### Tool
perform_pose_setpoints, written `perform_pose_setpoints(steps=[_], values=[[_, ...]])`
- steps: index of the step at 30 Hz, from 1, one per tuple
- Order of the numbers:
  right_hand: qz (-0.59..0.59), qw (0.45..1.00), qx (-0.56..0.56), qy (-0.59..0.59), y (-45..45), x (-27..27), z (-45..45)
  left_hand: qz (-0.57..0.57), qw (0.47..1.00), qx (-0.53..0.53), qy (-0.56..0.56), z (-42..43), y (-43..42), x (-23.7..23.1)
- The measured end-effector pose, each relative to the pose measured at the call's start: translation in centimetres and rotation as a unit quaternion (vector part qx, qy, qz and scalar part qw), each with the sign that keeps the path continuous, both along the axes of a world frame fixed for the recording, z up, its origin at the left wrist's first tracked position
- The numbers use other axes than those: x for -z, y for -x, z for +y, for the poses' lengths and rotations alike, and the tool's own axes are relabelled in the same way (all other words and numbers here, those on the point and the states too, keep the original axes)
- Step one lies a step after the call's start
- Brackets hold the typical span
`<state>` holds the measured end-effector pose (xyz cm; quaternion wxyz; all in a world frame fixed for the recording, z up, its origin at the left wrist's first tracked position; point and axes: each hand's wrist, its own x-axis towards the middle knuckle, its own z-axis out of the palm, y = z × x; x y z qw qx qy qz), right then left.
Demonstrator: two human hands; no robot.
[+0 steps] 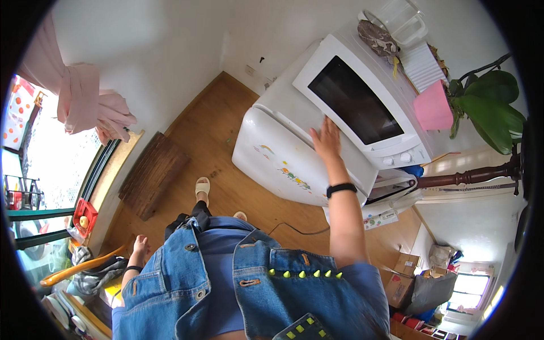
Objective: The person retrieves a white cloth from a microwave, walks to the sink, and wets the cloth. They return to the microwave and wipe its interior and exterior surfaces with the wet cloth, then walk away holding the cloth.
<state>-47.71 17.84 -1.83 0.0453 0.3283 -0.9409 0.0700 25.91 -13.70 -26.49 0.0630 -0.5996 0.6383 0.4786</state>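
Observation:
My right hand point(328, 138) lies flat, thumb spread, on the white top of a small refrigerator point(293, 159) that has cartoon stickers on its front. Its fingertips meet the lower front edge of a white microwave oven point(357, 97), which stands on that top with its dark door facing me. A black band circles the right wrist. Low on the other side, my left hand point(141, 245) hangs with fingers loosely curled, close to a curved wooden chair arm point(85, 267). Nothing shows in it, but its inner side is hidden.
On the microwave stand a pink pot point(433, 105) with a leafy plant, a patterned cloth bundle point(378, 38) and a clear pitcher point(401, 21). A dark wooden slatted piece point(153, 176) lies by the window wall. A cable point(297, 230) crosses the floor. Cardboard boxes point(399, 289) stand behind at right.

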Motion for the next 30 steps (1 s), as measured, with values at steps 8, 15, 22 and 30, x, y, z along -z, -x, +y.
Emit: perform_pose_setpoints(steps=[8, 15, 22, 30], values=[[-0.063, 0.967, 0.244, -0.048, -3.1, -0.2, 20.4, 0.071, 0.995, -0.008, -0.069, -1.7, 9.7, -1.1], [-0.042, 0.921, 0.388, -0.01, -2.5, 0.5, 18.2, 0.048, 0.997, 0.048, -0.045, -2.0, 10.9, -3.2], [-0.001, 0.965, 0.253, -0.07, -2.0, -0.5, 2.0, -0.014, 0.998, -0.012, -0.065, -3.0, 4.3, -3.1], [0.009, 0.997, 0.028, -0.073, -3.7, -1.5, -15.0, 0.025, 0.999, 0.022, -0.023, -2.2, 2.5, -3.1]])
